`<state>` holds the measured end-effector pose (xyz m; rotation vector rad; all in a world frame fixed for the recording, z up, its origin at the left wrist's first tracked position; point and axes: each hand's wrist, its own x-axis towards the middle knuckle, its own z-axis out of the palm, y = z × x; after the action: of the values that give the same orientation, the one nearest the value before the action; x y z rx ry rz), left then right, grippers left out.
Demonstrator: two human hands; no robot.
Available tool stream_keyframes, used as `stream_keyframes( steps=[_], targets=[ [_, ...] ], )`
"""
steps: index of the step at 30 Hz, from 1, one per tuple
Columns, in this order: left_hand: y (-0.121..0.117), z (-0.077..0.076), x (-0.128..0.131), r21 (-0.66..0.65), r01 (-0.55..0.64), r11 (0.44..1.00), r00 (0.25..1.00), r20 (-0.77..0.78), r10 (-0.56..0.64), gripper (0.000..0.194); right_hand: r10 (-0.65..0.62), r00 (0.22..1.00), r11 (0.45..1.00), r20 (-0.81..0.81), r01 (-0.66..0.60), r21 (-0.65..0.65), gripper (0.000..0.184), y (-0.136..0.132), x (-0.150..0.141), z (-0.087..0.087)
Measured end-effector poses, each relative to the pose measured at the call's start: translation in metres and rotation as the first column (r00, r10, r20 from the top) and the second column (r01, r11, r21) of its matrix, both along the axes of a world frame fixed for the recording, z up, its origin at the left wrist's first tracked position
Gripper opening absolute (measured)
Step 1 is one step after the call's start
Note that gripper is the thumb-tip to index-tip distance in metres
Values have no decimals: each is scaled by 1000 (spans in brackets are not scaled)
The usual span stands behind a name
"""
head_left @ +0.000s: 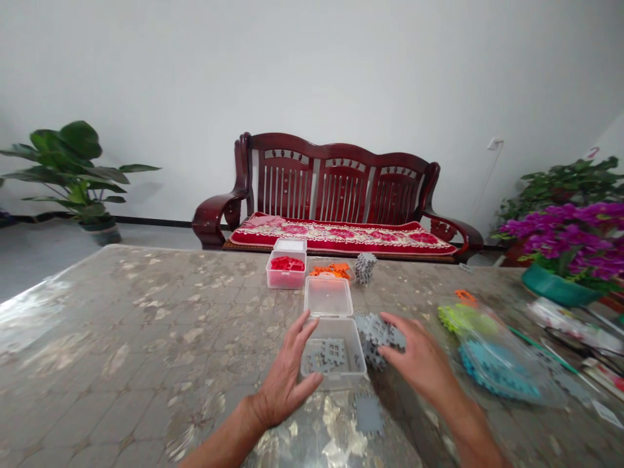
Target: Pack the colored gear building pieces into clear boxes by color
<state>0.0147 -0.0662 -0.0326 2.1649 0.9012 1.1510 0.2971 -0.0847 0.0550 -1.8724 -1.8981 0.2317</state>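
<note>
Dark-red wooden sofa point(341, 182) stood far beyond glass-topped table point(121, 312). Clear box of red pieces point(286, 270) sat well ahead of hands. Open clear plastic box point(334, 364) lay between hands, grey pieces inside. Right hand point(414, 354) gripped cluster of grey interlocking pieces point(375, 338), just right of box. Left hand point(285, 370) open, fingers at box's left edge; contact unclear. Loose grey piece point(369, 414) lay just below box. Plastic bag of blue and green pieces point(497, 364) right of right hand.
</note>
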Motion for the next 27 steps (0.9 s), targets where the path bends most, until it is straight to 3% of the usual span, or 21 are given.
stream_keyframes(
  steps=[4, 10, 27],
  targets=[
    [0, -1, 0, 7, -3, 1000, 1000, 0, 3, 74, 108, 985, 994, -136, -104, 37, 56, -1, -27, 8],
    [0, -2, 1, 16, 1, 1000, 1000, 5, -1, 76, 253, 951, 965, -179, -260, -19, 62, 4, -66, 5],
    [0, -1, 2, 13, 1, 1000, 1000, 3, -1, 77, 277, 953, 956, -126, -286, -62, 60, 14, -78, 4]
  ],
)
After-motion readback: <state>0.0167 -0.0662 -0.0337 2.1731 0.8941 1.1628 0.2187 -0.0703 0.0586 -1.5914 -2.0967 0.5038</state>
